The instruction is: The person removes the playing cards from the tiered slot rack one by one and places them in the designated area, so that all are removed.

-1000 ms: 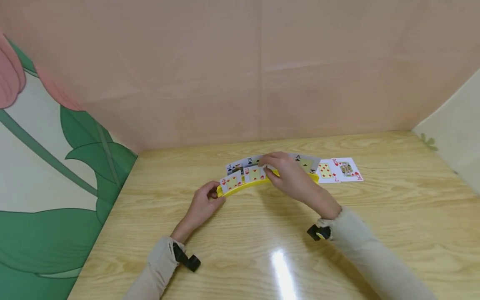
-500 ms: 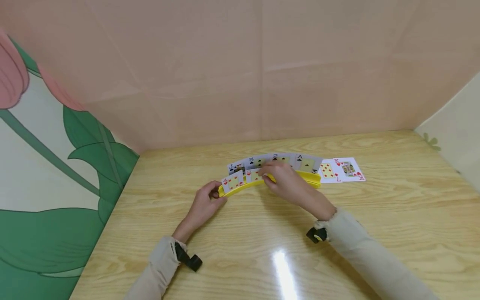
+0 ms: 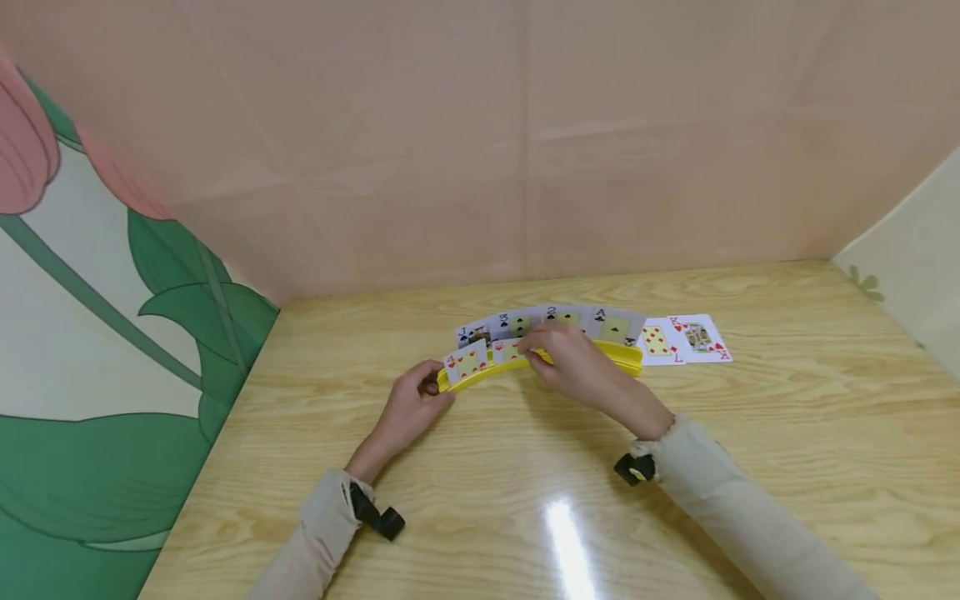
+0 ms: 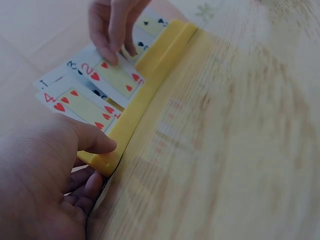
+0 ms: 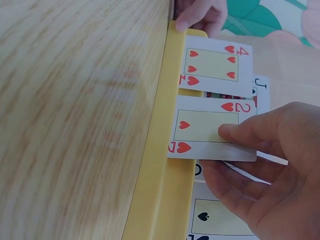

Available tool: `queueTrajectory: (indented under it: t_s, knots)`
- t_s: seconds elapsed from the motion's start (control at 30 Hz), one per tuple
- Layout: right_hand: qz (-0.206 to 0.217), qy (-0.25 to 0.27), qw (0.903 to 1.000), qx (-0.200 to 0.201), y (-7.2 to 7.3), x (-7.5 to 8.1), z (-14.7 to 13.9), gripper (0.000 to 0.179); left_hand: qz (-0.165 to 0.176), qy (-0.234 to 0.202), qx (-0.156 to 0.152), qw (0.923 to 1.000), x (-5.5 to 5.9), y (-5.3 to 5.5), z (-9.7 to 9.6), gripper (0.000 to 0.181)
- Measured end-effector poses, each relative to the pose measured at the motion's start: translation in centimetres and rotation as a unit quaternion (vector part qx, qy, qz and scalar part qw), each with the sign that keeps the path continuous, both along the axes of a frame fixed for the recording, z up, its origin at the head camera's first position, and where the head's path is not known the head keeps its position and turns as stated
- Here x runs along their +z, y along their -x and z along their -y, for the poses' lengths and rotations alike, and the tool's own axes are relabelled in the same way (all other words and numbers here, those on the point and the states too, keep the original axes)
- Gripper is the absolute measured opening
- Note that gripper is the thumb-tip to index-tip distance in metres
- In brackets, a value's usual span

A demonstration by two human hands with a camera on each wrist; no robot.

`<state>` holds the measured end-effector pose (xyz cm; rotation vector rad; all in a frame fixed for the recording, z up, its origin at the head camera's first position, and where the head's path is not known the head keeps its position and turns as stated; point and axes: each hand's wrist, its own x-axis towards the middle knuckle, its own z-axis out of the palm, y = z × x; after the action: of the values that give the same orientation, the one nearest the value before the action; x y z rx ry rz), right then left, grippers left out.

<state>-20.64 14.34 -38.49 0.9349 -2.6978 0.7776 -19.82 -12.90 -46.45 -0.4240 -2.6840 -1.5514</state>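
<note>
Wood-grain table [image 3: 787, 467], pinkish backdrop [image 3: 450, 150], yellow curved rack [image 3: 621, 356] of cards

Between the thumb and fingers of the right hand [image 3: 573, 364] lies the two of hearts [image 5: 205, 132], its lower edge at the front of the rack; whether it is fully seated cannot be told. Its upper part is held in a narrow pinch, thumb on the face, fingers behind. Just beside it, nearer the left hand [image 3: 408, 408], the four of hearts [image 5: 215, 65] is propped. The rack's left end is gripped by that hand, thumb over the front edge. Behind, a row of black-suited cards [image 3: 615, 329] is held upright. Past the right end, a seven of diamonds [image 3: 655, 343] and king of hearts [image 3: 701, 337] are laid flat.
</note>
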Motion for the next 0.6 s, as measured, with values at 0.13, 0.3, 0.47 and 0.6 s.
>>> queueTrajectory:
  t_s: [0.13,0.3,0.47,0.6]
  knots:
    - [0.004,-0.001,1.0,-0.001,-0.07,0.14,-0.02,0.012,0.0,-0.001,0.0,1.0,-0.03,0.02,0.0,0.036]
    - [0.007,-0.002,1.0,-0.002,-0.17,0.35,-0.11,0.013,-0.002,-0.002,-0.002,1.0,0.04,0.01,-0.03,0.035]
    - [0.007,0.002,1.0,-0.002,-0.25,0.62,-0.21,0.013,-0.003,-0.003,-0.003,1.0,0.08,-0.03,-0.02,0.035]
    - [0.0,0.013,0.9999,-0.005,-0.3,0.92,-0.32,0.012,-0.002,-0.004,-0.001,1.0,0.02,-0.04,0.02,0.036]
